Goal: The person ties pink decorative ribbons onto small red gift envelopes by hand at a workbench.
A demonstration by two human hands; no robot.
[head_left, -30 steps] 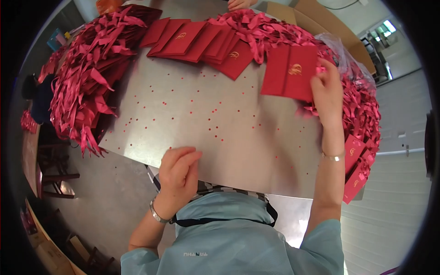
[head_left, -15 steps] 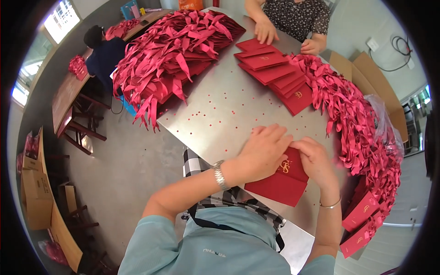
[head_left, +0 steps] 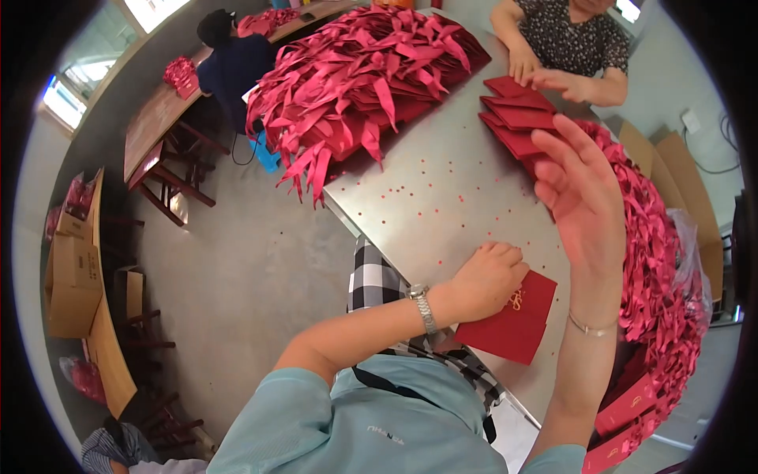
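A grey concrete floor [head_left: 245, 261] spreads towards nine o'clock of our view, with a wooden table [head_left: 154, 130] at ten and a seated person in dark clothes [head_left: 237, 79] near eleven. We are at a smooth metal table [head_left: 403, 217], its top sprinkled with tiny red dots [head_left: 437, 211].

At four o'clock, close to our edge of the table, lies a flat red folder [head_left: 505, 336] with gold lettering and a crease across it. Our left hand [head_left: 491, 280] rests on its upper part, fingers curled down and covering some of the lettering; from above we cannot fairly tell whether they pinch the folder or merely press on it. A metal watch [head_left: 422, 306] circles that wrist.

Our right hand [head_left: 580, 189] is raised between two and three o'clock, fingers loosely spread, grasping nothing. It hides part of a fan of red folders [head_left: 513, 118] at half past one, where a co-worker's hands [head_left: 523, 65] are at the far end. Our right forearm, with a thin bracelet [head_left: 592, 328], passes in front of a long ribboned red heap [head_left: 655, 300] between three and four. A second ribboned heap [head_left: 351, 95] fills twelve o'clock.
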